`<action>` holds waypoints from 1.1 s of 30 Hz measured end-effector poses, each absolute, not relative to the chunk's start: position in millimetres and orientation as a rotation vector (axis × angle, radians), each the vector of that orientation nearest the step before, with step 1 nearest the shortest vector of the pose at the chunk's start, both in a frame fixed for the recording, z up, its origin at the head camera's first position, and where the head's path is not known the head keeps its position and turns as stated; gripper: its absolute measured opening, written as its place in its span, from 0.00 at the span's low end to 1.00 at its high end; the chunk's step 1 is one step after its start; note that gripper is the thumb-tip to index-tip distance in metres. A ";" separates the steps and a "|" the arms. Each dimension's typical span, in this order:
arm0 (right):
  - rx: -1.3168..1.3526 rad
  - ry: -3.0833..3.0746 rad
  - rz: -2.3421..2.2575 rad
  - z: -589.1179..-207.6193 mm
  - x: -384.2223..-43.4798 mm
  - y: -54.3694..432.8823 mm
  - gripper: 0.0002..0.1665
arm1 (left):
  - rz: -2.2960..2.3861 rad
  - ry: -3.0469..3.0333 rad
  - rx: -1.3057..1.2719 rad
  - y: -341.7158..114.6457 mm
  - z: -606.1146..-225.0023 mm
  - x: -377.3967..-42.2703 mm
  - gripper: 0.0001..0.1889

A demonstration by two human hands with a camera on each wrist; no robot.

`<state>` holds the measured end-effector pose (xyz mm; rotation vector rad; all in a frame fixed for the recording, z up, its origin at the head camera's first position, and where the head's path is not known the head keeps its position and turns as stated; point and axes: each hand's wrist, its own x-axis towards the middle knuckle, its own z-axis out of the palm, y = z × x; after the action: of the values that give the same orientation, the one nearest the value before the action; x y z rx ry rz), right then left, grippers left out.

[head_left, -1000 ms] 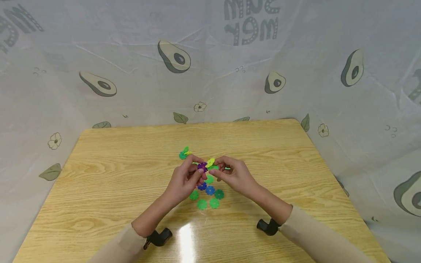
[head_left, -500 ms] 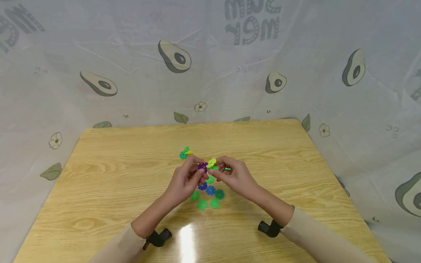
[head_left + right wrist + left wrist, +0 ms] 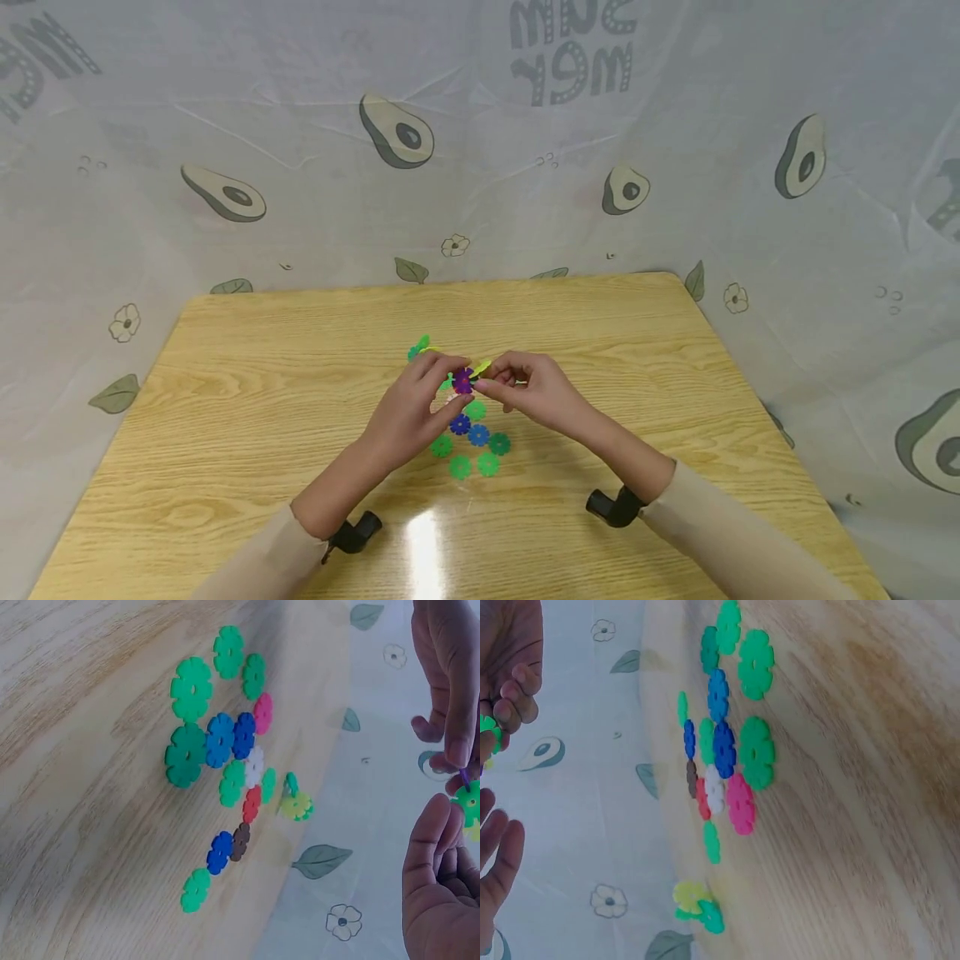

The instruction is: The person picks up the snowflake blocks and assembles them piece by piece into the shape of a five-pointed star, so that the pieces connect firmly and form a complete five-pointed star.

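Note:
Small notched plastic building discs, purple (image 3: pixel 462 381), yellow (image 3: pixel 481 369) and green (image 3: pixel 469 801), are joined in one piece between the two hands, above the table. My right hand (image 3: pixel 536 390) pinches the piece at its right side with thumb and fingers. My left hand (image 3: pixel 412 406) has its thumb and forefinger spread around the purple disc. The forefinger tip is at the disc's upper edge, while the thumb lies just below it. In the right wrist view that thumb is apart from the discs. Part of the joined piece is hidden behind the fingers.
Loose discs lie below the hands, among them a blue disc (image 3: pixel 478 435), a dark green disc (image 3: pixel 498 443), a pink disc (image 3: pixel 741 804) and a brown disc (image 3: pixel 240 841). Another joined teal and yellow cluster (image 3: pixel 297 804) sits farther back on the wooden table (image 3: pixel 300 333). A patterned cloth (image 3: pixel 495 183) hangs behind.
My left hand has loosened its pinch on the purple disc, its thumb dropping below the disc. The yellow disc has tilted closer to edge-on in my right hand.

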<state>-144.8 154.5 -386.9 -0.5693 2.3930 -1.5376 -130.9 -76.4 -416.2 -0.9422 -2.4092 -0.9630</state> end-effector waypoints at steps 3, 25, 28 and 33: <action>-0.577 2.403 -1.540 -388.8 -145.8 155.1 0.13 | -0.829 -2.340 -0.951 -75.4 -416.9 -135.5 0.20; -0.839 2.688 -0.789 -470.9 -122.7 191.6 0.22 | -0.840 -2.950 -0.586 -75.1 -445.6 -218.2 0.16; -0.860 2.720 -0.768 -474.1 -122.0 189.9 0.21 | -0.799 -3.032 -0.552 -71.1 -447.7 -228.5 0.18; -0.861 2.751 -0.758 -478.5 -121.7 187.0 0.20 | -0.736 -3.110 -0.517 -65.5 -455.3 -240.4 0.19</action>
<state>-121.7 187.0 -478.5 -0.8606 2.7515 -0.7577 -240.4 -65.5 -455.3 -0.5172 -3.1102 -0.7360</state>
